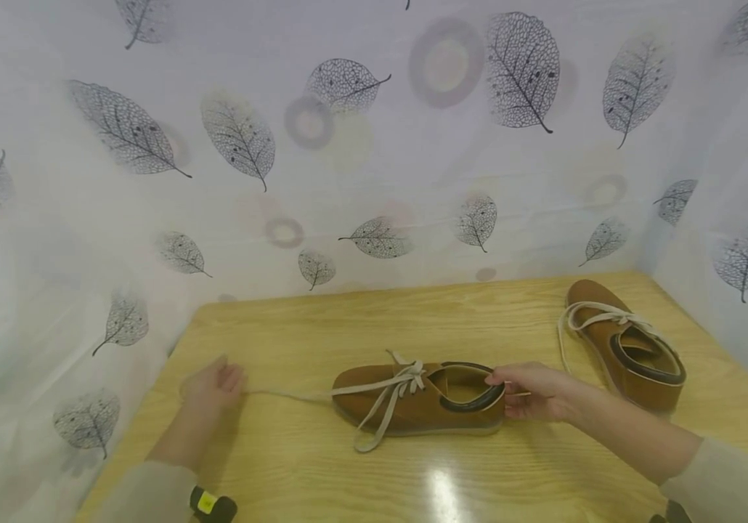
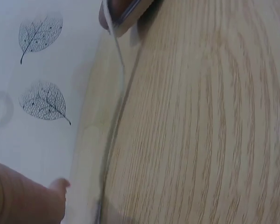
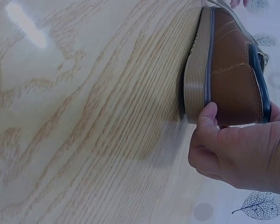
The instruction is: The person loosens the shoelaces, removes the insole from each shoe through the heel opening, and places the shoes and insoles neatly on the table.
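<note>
A brown lace-up shoe (image 1: 407, 420) with a dark padded collar lies on the wooden table, toe to the left. My right hand (image 1: 539, 392) grips its heel; in the right wrist view a fingertip presses the brown heel (image 3: 231, 95) just above the ribbed sole. To the left, my left hand (image 1: 213, 386) holds the far part of a pale shoelace (image 1: 292, 395), drawn out from the shoe past its toe. In the left wrist view the lace (image 2: 116, 50) runs low along the wood toward the hand. Another lace loop hangs over the shoe's near side.
A second brown shoe (image 1: 650, 385), also with pale laces, stands at the right of the table (image 1: 322, 479), behind my right forearm. A white curtain (image 1: 400, 174) printed with leaves rises along the table's back and sides.
</note>
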A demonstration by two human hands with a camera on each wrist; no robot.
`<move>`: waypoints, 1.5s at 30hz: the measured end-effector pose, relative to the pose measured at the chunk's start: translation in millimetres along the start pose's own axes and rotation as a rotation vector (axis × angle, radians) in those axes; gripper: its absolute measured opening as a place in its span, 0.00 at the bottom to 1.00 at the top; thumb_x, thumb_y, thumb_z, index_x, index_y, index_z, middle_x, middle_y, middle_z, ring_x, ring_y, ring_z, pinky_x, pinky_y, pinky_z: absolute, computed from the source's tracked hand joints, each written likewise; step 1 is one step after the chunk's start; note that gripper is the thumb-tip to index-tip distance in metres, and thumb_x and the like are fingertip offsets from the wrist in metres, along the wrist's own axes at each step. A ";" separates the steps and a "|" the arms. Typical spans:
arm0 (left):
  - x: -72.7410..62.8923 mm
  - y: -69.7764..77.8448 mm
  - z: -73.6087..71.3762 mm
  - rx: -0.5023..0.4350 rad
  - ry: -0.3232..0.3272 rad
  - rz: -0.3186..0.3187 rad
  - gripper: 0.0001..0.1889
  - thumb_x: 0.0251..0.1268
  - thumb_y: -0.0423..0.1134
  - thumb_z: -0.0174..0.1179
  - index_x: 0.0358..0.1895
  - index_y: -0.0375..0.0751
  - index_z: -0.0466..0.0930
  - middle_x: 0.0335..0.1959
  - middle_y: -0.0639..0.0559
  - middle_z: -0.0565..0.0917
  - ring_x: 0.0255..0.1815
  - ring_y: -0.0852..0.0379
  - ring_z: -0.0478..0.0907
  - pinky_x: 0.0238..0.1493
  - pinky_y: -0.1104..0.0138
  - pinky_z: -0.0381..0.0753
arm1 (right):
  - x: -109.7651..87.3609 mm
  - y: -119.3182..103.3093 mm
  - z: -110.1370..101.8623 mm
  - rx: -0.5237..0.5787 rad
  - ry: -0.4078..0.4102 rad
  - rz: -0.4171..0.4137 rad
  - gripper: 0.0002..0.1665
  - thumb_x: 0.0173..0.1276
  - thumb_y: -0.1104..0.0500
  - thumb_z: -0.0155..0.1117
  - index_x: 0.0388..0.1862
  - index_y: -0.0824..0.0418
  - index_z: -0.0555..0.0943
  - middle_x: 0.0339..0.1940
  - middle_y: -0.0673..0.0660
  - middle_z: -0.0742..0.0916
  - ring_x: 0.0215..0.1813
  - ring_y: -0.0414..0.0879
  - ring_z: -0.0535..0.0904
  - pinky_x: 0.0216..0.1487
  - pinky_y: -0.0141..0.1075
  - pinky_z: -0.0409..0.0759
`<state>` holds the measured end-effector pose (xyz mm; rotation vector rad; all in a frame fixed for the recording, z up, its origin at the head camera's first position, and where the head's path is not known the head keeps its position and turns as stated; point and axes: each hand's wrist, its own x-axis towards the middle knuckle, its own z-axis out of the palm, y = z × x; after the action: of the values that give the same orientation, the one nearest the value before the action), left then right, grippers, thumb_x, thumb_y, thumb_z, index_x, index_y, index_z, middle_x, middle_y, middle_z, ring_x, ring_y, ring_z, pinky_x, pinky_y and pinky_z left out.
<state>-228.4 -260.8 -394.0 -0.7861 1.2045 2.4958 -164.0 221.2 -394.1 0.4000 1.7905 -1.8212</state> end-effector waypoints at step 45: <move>21.9 -63.5 98.5 0.380 -0.431 -0.219 0.16 0.72 0.35 0.50 0.57 0.29 0.68 0.40 0.41 0.85 0.44 0.52 0.84 0.56 0.67 0.77 | -2.8 -0.9 2.2 0.068 0.016 0.053 0.04 0.61 0.61 0.62 0.34 0.60 0.77 0.48 0.62 0.67 0.44 0.46 0.71 0.45 0.36 0.80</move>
<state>-253.1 -144.2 -397.1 -0.2482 1.2894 2.0269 -162.0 219.5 -391.6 0.4849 1.7154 -1.8502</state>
